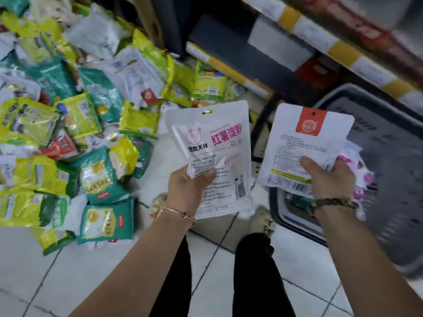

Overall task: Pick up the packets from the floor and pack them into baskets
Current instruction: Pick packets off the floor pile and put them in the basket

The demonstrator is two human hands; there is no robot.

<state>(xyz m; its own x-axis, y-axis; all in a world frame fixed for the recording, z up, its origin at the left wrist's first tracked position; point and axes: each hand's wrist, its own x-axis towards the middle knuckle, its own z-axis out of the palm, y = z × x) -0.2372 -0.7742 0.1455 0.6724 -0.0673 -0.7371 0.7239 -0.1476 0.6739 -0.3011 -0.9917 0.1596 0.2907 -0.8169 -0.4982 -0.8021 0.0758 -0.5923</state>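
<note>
My left hand [187, 188] grips a white packet with pink lettering [219, 145] by its lower left side, holding it upright above the floor. My right hand [329, 179] holds a white packet with a red label [304, 143] by its lower edge, with a pink-printed packet [364, 177] tucked behind it, over the near-left corner of a grey plastic basket [389, 156]. A heap of yellow, green and white packets [68, 124] covers the floor to the left.
Shop shelves with yellow and white price strips [338, 44] run along the top right, behind the basket. White floor tiles [80, 277] lie bare at the bottom left. My legs in dark trousers [251, 271] and shoes stand between the heap and the basket.
</note>
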